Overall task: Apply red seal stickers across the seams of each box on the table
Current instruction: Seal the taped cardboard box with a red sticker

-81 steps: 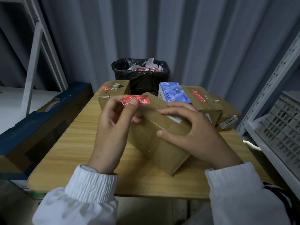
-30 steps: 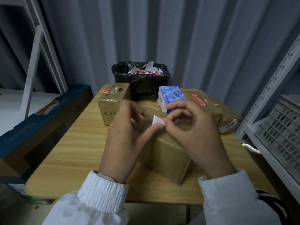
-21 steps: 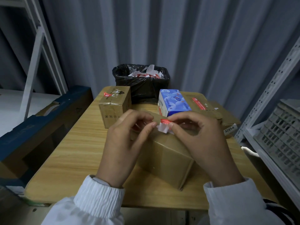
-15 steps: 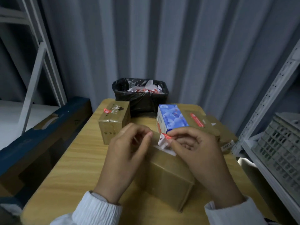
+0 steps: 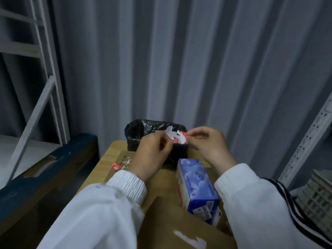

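Observation:
Both of my hands are stretched out over the black-lined waste bin (image 5: 136, 130) at the far end of the table. My left hand (image 5: 152, 150) and my right hand (image 5: 206, 142) pinch a red seal sticker (image 5: 177, 138) with its white backing between their fingertips, just above the bin's rim. The brown cardboard box (image 5: 172, 225) lies near me at the bottom of the view, a white label patch on its top. A blue box (image 5: 195, 186) stands beside it. My left forearm hides most of the small brown box, whose red sticker (image 5: 115, 166) shows.
The wooden table (image 5: 111, 151) has a dark blue crate (image 5: 53, 168) along its left side. A white metal shelf frame (image 5: 45, 87) rises at the left. A perforated rack upright (image 5: 309, 137) and grey trays (image 5: 319, 194) stand at the right. A corrugated grey wall is behind.
My hands left the brown box and moved forward to the bin, still pinching the sticker and backing. The view tilted up and leaned forward, so the boxes slid toward the bottom.

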